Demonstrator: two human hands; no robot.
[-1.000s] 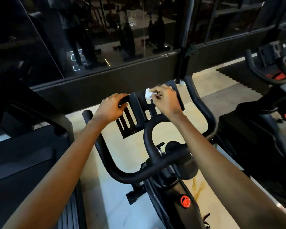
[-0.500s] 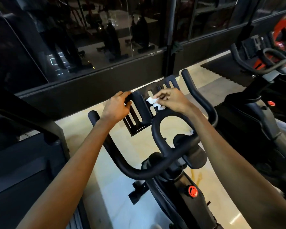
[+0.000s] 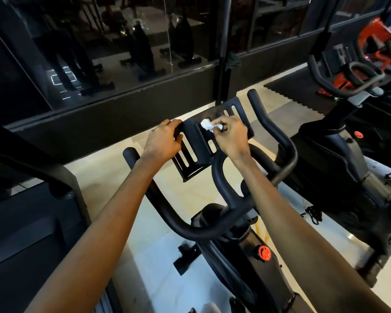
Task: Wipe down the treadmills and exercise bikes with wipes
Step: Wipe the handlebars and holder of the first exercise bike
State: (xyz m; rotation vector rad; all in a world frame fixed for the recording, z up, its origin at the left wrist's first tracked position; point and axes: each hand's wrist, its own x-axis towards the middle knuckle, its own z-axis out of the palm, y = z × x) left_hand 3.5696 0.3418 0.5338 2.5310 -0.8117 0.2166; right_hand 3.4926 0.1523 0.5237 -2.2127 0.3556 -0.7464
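A black exercise bike [image 3: 246,256] stands below me, with curved handlebars [image 3: 190,231] and a slotted black tablet holder [image 3: 196,145] at its front. My left hand [image 3: 164,140] grips the holder's upper left edge. Against the middle of the holder my right hand [image 3: 231,134] pinches a crumpled white wipe [image 3: 207,125]. A red knob [image 3: 264,253] sits on the bike's frame, below the bars.
A treadmill [image 3: 32,222] stands close on the left. A second black exercise bike [image 3: 348,141] is on the right, with red equipment [image 3: 375,37] behind it. A dark glass wall [image 3: 122,53] runs across in front. The floor [image 3: 104,177] is pale tile.
My right hand has slid the wipe from lower on the holder back up toward its top. The left hand keeps its grip. The view shifted slightly.
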